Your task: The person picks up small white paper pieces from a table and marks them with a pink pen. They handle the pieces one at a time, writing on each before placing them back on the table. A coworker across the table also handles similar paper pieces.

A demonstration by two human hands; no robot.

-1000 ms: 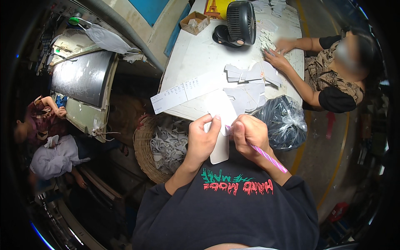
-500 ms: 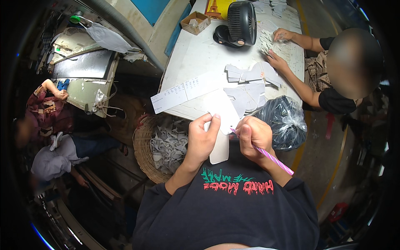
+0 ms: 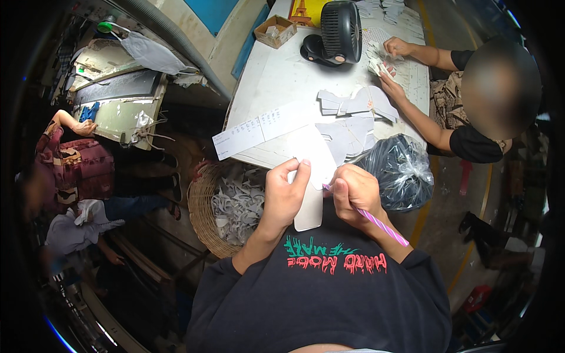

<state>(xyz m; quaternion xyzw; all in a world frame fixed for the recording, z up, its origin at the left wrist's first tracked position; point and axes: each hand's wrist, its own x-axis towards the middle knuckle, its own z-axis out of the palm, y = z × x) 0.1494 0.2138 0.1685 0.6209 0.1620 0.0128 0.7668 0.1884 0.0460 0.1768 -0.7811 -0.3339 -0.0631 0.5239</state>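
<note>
Thumb and fingers of my left hand [image 3: 286,191] pinch a flat white cut piece [image 3: 316,156] over the near edge of the table. A pale rounded strip [image 3: 309,213] hangs below that hand; whether it belongs to the same piece I cannot tell. My right hand [image 3: 358,191] is closed around a pink-and-white striped pen [image 3: 384,227]. Its tip meets the right edge of the white piece, and its back end slants toward my right forearm. Beyond my hands, bundles of similar white cut pieces [image 3: 359,103] lie on the white table [image 3: 276,76].
A wicker basket of scraps [image 3: 199,212] stands left of my left arm. Right of my right hand is a filled plastic bag [image 3: 406,176]. A black fan [image 3: 341,35], a small box [image 3: 275,30] and a written paper sheet [image 3: 241,138] are on the table. A co-worker's hands [image 3: 395,82] handle small pieces.
My right hand and the pen have shifted slightly left, while my left hand stays put. The co-worker's hands have moved a little. People at the far left have shifted, and a dark figure appears at right.
</note>
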